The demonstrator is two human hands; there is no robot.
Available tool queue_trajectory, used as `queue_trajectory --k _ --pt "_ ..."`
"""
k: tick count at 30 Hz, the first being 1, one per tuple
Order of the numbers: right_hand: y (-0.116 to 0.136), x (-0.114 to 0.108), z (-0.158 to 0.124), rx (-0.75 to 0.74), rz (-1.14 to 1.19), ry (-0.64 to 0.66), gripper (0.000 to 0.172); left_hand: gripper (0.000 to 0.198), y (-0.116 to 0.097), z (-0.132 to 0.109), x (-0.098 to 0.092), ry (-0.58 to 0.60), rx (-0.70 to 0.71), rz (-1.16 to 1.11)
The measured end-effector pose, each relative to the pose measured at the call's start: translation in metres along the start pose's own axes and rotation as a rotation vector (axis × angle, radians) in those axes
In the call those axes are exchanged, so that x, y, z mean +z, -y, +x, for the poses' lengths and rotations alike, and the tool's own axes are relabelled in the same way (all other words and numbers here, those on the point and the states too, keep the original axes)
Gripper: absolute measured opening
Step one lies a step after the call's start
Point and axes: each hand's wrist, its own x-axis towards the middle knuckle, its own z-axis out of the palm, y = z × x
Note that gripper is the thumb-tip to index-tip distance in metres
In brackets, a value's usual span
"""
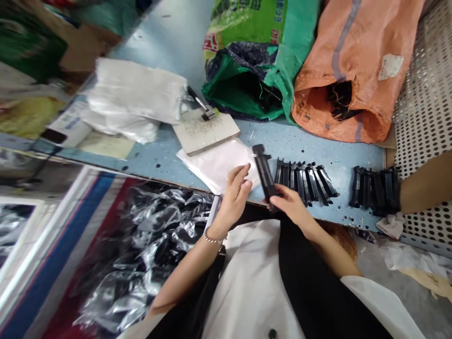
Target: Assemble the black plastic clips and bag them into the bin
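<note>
My right hand (291,207) grips the lower end of a long black plastic part (264,172), which tilts up and away from me over the table edge. My left hand (235,195) is a little to the left of that part, fingers stretched out and holding nothing. Under and beyond my left fingers lies a stack of clear plastic bags (221,169). To the right of the held part, a row of similar black plastic parts (305,181) lies side by side on the blue table (158,162).
Another person's forearm (429,183) reaches in from the right beside a second group of black parts (374,188). Behind are an open green sack (296,47) and an orange sack (367,47). A board (206,132) and white packets (137,89) lie left. Below, bagged black pieces (158,235) fill a striped sack.
</note>
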Motion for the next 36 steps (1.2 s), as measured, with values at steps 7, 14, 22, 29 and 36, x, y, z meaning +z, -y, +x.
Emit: queue_trajectory --k 7,14,22,29,36 --pt "-0.003 -0.015 0.006 0.055 0.268 -0.069 0.035 0.038 0.035 0.017 -0.027 0.105 0.281 0.661" --pt "-0.003 -0.01 0.005 0.079 0.307 -0.075 0.031 0.015 0.044 0.036 -0.03 0.186 0.005 0.353" --pt "-0.006 -0.01 0.004 0.162 0.375 -0.023 0.035 0.034 0.054 0.06 -0.061 0.146 -0.504 -0.324" --pt "-0.013 0.022 0.015 0.415 0.594 0.33 0.055 0.016 0.057 0.059 -0.055 0.005 -0.38 -0.251" --pt "-0.029 0.039 0.039 0.469 0.683 0.39 0.049 0.039 0.031 0.029 -0.072 0.092 0.281 0.32"
